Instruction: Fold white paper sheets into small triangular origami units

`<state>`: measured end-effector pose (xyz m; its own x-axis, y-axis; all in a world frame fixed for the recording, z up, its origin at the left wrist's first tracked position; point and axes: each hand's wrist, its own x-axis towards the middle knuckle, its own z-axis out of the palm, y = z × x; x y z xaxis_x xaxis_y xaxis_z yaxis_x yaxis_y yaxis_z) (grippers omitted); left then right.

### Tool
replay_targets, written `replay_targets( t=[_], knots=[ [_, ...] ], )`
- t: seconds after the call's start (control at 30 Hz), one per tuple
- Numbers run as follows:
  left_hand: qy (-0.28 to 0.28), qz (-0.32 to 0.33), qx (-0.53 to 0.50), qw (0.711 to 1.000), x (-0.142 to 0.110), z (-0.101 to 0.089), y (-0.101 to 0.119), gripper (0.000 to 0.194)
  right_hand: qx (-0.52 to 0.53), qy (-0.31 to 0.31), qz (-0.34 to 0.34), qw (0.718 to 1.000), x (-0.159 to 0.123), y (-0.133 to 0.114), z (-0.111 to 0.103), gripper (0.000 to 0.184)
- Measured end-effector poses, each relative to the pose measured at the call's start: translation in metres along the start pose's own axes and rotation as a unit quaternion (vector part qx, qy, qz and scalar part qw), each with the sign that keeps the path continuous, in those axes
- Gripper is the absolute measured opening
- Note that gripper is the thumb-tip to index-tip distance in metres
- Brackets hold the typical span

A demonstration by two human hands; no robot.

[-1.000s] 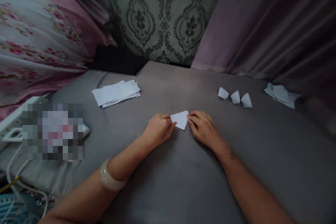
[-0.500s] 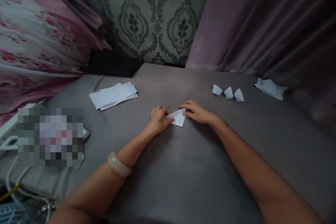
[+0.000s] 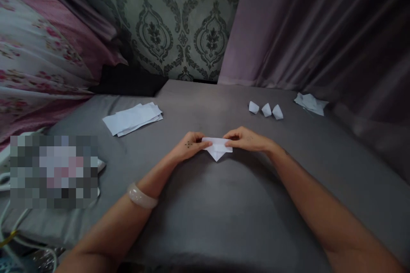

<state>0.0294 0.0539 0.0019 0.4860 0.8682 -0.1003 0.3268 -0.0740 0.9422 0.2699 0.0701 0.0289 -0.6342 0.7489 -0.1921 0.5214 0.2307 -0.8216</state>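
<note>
Between both hands is a small folded white paper [image 3: 217,148], with a straight band along its top and a triangular point facing me. My left hand [image 3: 191,144] pinches its left end, thumb on the near face and fingers behind. At the right end, my right hand [image 3: 245,138] grips it the same way. Three small folded paper pieces [image 3: 266,110] stand in a row farther back on the right. A stack of white paper strips [image 3: 133,118] lies at the back left.
Loose paper scraps [image 3: 310,103] lie at the far right of the grey-covered surface [image 3: 205,213]. A black cloth [image 3: 131,81] rests at the back left. On the left are a blurred-out object [image 3: 54,170] and white cables [image 3: 24,217]. Curtains and a patterned wall [image 3: 182,21] stand behind.
The paper has turned so its band runs level and its point faces me. Both hands now hold its ends evenly. The view has shifted slightly to the right.
</note>
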Motion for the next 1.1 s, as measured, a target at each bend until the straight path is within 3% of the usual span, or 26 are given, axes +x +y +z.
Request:
replay_targets(
  t=[0.1, 0.17, 0.3, 0.4, 0.5, 0.6, 0.7, 0.8, 0.87, 0.93, 1.1],
  knots=[
    [-0.055, -0.009, 0.005, 0.998, -0.005, 0.000, 0.007, 0.036, -0.012, 0.012, 0.001, 1.000, -0.015, -0.007, 0.000, 0.028],
    [-0.060, 0.001, 0.010, 0.998, -0.007, 0.001, 0.011, 0.033, -0.012, 0.029, 0.009, 0.999, -0.023, -0.011, 0.002, 0.027],
    [-0.009, 0.056, 0.046, 0.997, -0.009, 0.004, 0.016, 0.027, -0.016, 0.068, 0.015, 0.997, -0.032, -0.016, 0.007, 0.021],
    [0.021, 0.129, 0.129, 0.983, -0.010, 0.005, 0.016, 0.021, -0.065, 0.124, -0.020, 0.990, -0.038, -0.018, 0.012, 0.018],
    [0.051, 0.225, 0.233, 0.945, -0.012, 0.004, 0.016, 0.021, -0.165, 0.211, -0.083, 0.960, -0.045, -0.018, 0.020, 0.020],
    [0.085, 0.306, 0.347, 0.883, -0.014, 0.003, 0.013, 0.026, -0.327, 0.292, -0.118, 0.891, -0.050, -0.013, 0.033, 0.025],
    [0.084, 0.337, 0.458, 0.818, -0.014, 0.006, 0.007, 0.031, -0.442, 0.309, -0.141, 0.830, -0.051, -0.002, 0.049, 0.031],
    [0.049, 0.353, 0.536, 0.766, -0.012, 0.012, 0.001, 0.034, -0.495, 0.286, -0.158, 0.806, -0.049, 0.008, 0.062, 0.029],
    [0.012, 0.363, 0.560, 0.745, -0.011, 0.015, -0.002, 0.034, -0.505, 0.266, -0.146, 0.808, -0.048, 0.011, 0.068, 0.026],
    [-0.010, 0.354, 0.564, 0.746, -0.012, 0.018, -0.005, 0.031, -0.494, 0.254, -0.115, 0.824, -0.050, 0.012, 0.073, 0.022],
    [0.000, 0.282, 0.498, 0.820, -0.018, 0.019, -0.007, 0.030, -0.370, 0.275, -0.049, 0.886, -0.055, 0.013, 0.078, 0.021]
  ],
)
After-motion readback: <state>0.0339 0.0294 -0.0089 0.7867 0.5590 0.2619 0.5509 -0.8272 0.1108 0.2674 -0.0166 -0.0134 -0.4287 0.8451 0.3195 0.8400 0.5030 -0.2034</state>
